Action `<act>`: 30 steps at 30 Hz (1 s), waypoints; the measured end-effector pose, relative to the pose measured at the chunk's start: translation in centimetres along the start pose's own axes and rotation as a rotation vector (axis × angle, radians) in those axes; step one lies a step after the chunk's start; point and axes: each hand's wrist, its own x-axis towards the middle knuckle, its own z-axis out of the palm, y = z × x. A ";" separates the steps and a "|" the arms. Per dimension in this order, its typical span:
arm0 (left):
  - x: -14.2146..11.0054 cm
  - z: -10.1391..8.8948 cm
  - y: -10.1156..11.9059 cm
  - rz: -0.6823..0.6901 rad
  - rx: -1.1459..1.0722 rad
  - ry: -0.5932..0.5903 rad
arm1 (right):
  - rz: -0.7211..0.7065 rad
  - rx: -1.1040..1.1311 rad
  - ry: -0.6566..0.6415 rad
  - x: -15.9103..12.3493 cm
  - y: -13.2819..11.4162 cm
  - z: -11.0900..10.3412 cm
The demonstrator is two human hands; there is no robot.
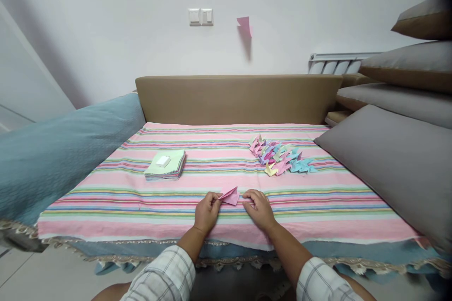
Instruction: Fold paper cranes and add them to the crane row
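Observation:
A pink sheet of paper (231, 196), folded into a small pointed shape with one flap raised, is at the front middle of the striped cloth. My left hand (207, 210) pinches its left corner between thumb and fingers. Just right of the paper, my right hand (259, 208) rests with fingers curved and thumb apart, holding nothing that I can see. Farther back on the right lies a pile of folded paper cranes (278, 156) in pink, purple, blue and yellow. To the left sits a stack of coloured square paper (169, 165), light green on top, with a small white block (163, 161) on it.
The striped cloth (116, 188) covers a sofa seat with a brown backrest (236, 99). A blue-covered armrest (70, 136) borders the left side. Grey cushions (395, 160) are piled at the right. A pink paper (245, 26) is on the wall near the light switches (200, 17).

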 end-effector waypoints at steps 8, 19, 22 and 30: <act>-0.1 0.2 -0.8 0.091 -0.070 -0.027 | 0.078 -0.026 -0.121 0.6 -1.3 -0.5; -0.3 0.1 -1.0 0.257 0.097 -0.071 | 0.265 0.149 -0.217 3.0 -2.7 0.2; -0.2 0.1 -0.8 0.287 0.119 -0.083 | 0.253 0.187 -0.205 3.0 -2.3 0.2; -0.1 -0.1 -0.1 0.331 0.145 -0.022 | 0.265 0.260 -0.091 2.5 -1.7 0.9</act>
